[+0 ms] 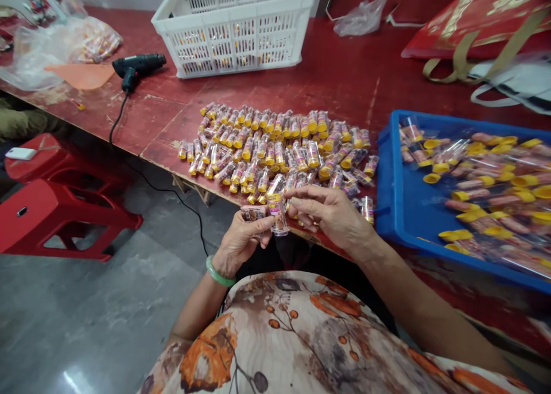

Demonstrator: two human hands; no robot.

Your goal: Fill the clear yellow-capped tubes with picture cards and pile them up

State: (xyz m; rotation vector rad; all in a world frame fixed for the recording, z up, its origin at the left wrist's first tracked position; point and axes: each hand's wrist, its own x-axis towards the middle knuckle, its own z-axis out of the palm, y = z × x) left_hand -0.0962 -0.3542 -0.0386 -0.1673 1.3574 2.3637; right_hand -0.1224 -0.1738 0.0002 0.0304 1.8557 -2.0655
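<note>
Tube (276, 208): left of blue tray (416, 204); likely light, slick; hold mid-body.
Left hand (241, 237): pinching tube.
Right hand (333, 213): grip unclear.

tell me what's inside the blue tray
The blue tray holds loosely piled clear tubes with yellow ends and pinkish contents. Whatever lies beneath the upper tubes is covered, and its right end is out of frame.

I'm facing tubes (279, 153) lying on the table (344, 84); crate (241, 66) is sitting behind them, heat gun (144, 65) lying left of crate, tray (388, 193) resting right, stools (32, 210) standing left.
</note>
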